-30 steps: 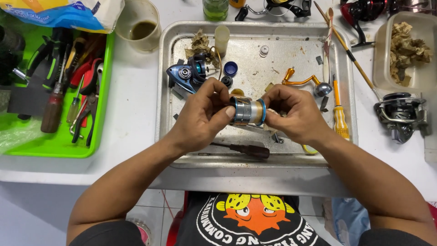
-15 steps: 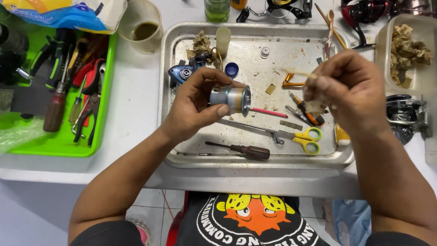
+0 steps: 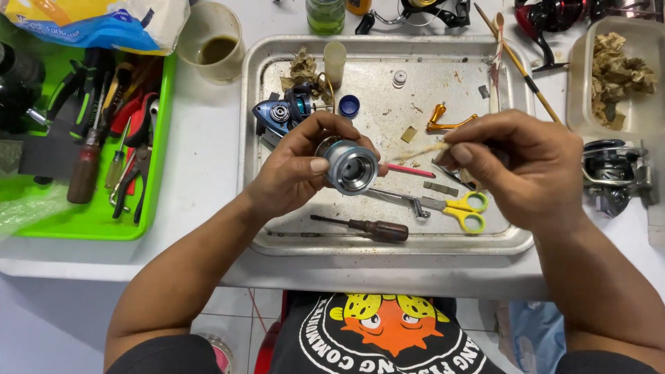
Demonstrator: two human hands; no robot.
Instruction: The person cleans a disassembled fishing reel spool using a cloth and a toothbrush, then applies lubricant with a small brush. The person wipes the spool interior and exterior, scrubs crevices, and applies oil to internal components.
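Since half a second ago, my right hand [image 3: 516,170] has dropped lower, fingers pinched on a thin stick [image 3: 422,150] pointing at nine o'clock. Left hand [image 3: 301,166] clamps the spool [image 3: 352,167] over the tray [image 3: 256,138]; its far side is hidden.

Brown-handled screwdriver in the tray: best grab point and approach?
Grip the screwdriver by its brown handle, the thick end at the right, coming from above. It lies flat in the metal tray near the front rim, with bare tray around the handle; the thin shaft points left.
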